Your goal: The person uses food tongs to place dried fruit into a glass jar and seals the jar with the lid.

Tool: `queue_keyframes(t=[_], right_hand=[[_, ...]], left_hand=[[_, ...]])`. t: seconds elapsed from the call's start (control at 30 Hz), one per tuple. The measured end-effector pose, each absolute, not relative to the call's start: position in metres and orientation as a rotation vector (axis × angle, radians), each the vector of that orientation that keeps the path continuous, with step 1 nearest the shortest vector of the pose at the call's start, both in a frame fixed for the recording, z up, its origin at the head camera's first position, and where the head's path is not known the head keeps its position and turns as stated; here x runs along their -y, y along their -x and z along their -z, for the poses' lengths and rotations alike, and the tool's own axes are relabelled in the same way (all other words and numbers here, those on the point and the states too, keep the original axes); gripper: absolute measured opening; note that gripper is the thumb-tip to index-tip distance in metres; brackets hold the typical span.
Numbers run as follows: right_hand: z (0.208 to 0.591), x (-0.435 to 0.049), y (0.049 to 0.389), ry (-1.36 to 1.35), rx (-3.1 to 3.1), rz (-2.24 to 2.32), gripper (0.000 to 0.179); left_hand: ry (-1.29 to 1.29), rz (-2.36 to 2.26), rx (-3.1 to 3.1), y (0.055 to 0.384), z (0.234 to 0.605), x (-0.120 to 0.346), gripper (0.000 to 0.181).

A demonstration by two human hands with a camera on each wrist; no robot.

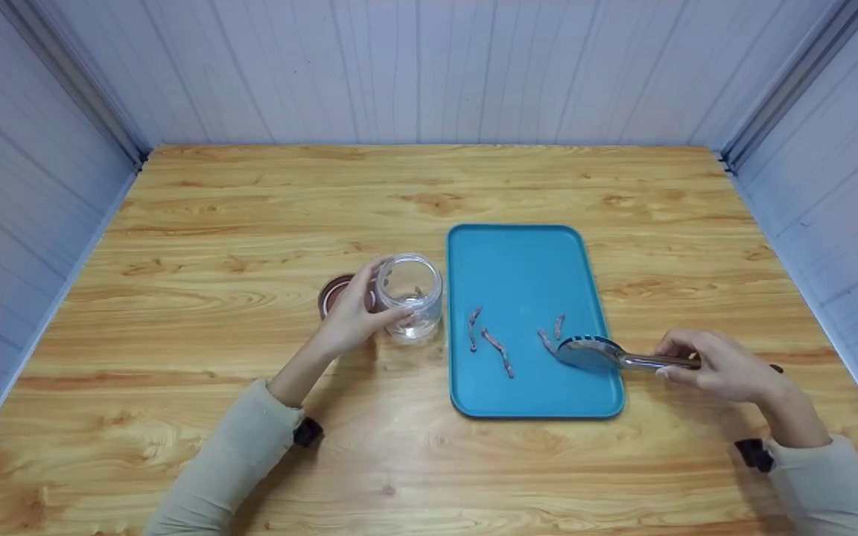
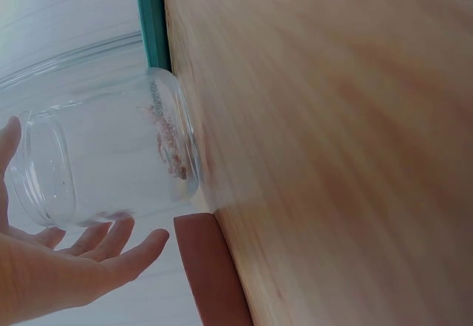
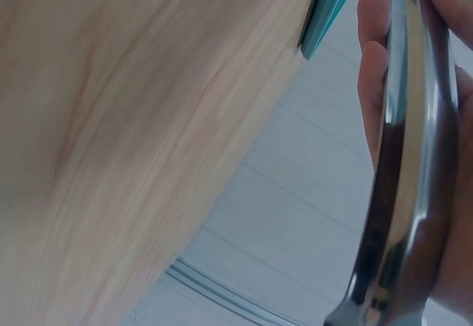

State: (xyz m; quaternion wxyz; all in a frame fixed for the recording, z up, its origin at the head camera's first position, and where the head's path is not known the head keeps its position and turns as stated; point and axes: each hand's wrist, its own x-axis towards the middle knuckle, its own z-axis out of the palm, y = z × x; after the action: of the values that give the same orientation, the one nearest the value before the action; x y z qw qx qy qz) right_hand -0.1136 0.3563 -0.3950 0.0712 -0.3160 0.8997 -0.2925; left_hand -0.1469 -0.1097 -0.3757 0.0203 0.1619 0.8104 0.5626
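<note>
My left hand [image 1: 354,316] holds a clear jar [image 1: 412,327] that stands lidless on the table, thumb at its near side and fingers round the far left side. Some reddish bits [image 2: 170,141] lie at the jar's bottom. My right hand [image 1: 727,366] grips shiny metal tongs [image 1: 641,361] by the handle. The tongs' broad, toothed head [image 1: 589,351] is low over the blue tray [image 1: 522,260], at the end of a thin reddish-brown strip [image 1: 546,340]. Whether the tongs pinch it cannot be seen. Another short strip [image 1: 559,325] lies beside it; two more strips [image 1: 498,350] lie at the tray's left.
A reddish-brown lid [image 1: 330,292] lies on the table left of the jar, partly hidden by my left hand. The tray's left rim [image 1: 450,298] is close to the jar. Pale panel walls [image 1: 429,74] stand behind and at both sides of the wooden table [image 1: 250,201].
</note>
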Motion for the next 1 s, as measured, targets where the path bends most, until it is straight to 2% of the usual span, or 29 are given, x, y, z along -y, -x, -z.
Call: queue_keyframes(t=[0.17,0.3,0.6,0.8,1.0], right_hand=[[0.38,-0.343,0.107,0.955,-2.712,0.883,0.016],[0.37,-0.335,0.103,0.962,-2.715,0.883,0.016],[0.369,-0.334,0.104,0.992,-2.727,0.933,0.018],[0.385,-0.347,0.114,0.97,-2.684,0.988,0.016],[0.391,-0.352,0.121,0.981,-2.653,1.047,0.018]], left_hand=[[-0.499,-1.738,-2.521,0.146,0.375,0.109,0.071],[-0.509,-1.752,-2.524,0.155,0.39,0.112,0.073],[-0.543,-1.759,-2.533,0.163,0.407,0.116,0.074],[-0.541,-1.742,-2.545,0.163,0.406,0.116,0.073],[-0.527,-1.748,-2.528,0.148,0.379,0.11,0.071]])
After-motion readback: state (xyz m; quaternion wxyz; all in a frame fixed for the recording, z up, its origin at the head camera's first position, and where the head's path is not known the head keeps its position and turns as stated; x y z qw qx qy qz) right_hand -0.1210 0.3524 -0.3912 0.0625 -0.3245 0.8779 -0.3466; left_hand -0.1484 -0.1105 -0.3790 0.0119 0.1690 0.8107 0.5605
